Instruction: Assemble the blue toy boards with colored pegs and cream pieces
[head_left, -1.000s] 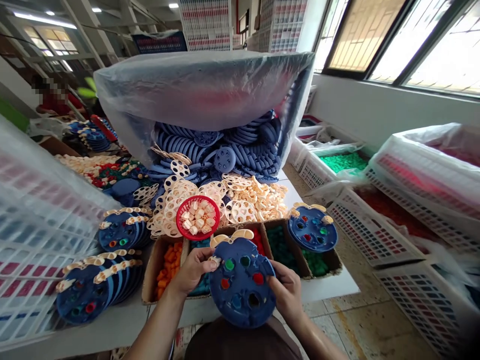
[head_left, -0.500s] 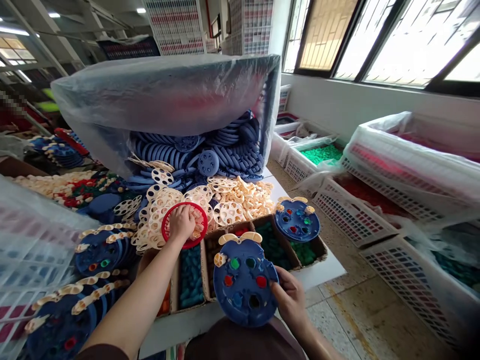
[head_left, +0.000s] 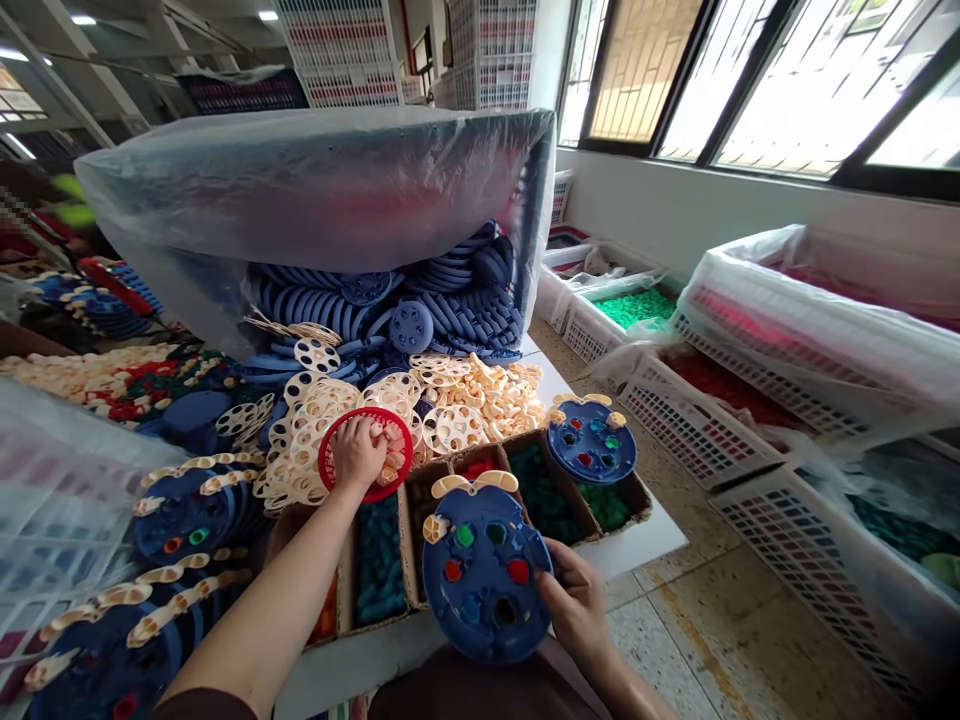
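My right hand (head_left: 574,600) grips the right edge of a round blue toy disc (head_left: 484,575) held upright over my lap. The disc has a cream horn piece on top, a cream piece at its left, and coloured pegs in several holes. My left hand (head_left: 358,452) reaches forward into a small red basket (head_left: 394,465) of cream pieces, fingers curled down among them. What those fingers hold is hidden.
Cardboard compartments (head_left: 420,480) hold orange, teal, red and green pegs. A finished disc (head_left: 591,441) lies on them at right. Stacks of finished discs (head_left: 184,510) stand left. Cream rings (head_left: 450,400) and blue discs spill from a plastic-covered crate (head_left: 315,190). White crates (head_left: 750,420) line the floor at right.
My left hand left the disc's left edge and reached forward into the red basket. The right hand keeps hold of the disc. The camera has swung slightly right.
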